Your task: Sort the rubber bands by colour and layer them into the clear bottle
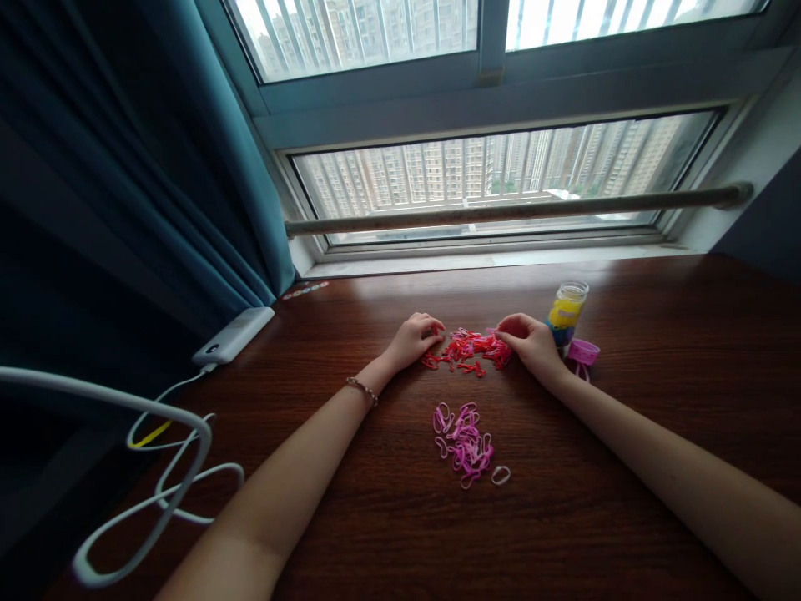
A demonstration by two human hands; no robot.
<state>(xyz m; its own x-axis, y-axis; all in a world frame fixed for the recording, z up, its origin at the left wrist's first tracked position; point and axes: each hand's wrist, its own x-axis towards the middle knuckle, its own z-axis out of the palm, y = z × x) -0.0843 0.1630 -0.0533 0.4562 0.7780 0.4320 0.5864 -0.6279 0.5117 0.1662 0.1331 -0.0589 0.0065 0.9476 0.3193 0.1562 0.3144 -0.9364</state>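
A heap of small red rubber bands (466,350) lies on the dark wooden table (657,367), between my two hands. My left hand (414,338) rests at the heap's left edge with its fingers curled onto the bands. My right hand (529,339) sits at the heap's right edge, fingertips pinched on a band at that edge. Closer to me lies a separate heap of pink rubber bands (465,442), with one pale loop (501,475) apart at its right.
A clear jar (566,315) with yellow and blue bands stands just right of my right hand, its pink lid (584,351) lying beside it. At the left lie a white power bank (233,335) and looping white cables (168,467). A teal curtain (125,167) and window stand behind.
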